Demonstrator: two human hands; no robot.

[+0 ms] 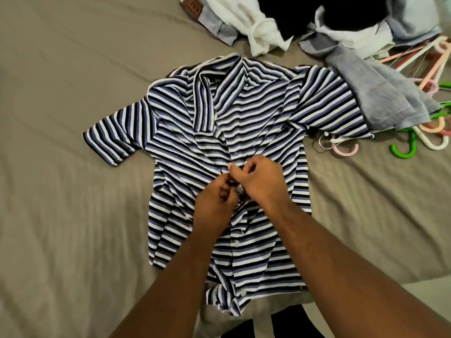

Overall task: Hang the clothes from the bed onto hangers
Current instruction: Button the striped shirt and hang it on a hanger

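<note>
- Both forearms reached in from the bottom edge, meeting over the striped shirt [244, 132].
- Left hand [214, 203] pinched the shirt's button placket, fingers closed on the fabric.
- Right hand [258, 181] gripped the same placket just beside it, touching the left.
- Shirt lay face-up, flat on the bed [61, 118], collar away from the camera.
- Clothes pile [341, 32] sat at the far edge.
- Plastic hangers [424, 132] lay at right, partly under a grey garment [380, 93].

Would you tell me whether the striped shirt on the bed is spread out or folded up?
Spread out. The striped shirt lies face up on the bed, sleeves out to each side, while the left hand and right hand work at its button line.
</note>
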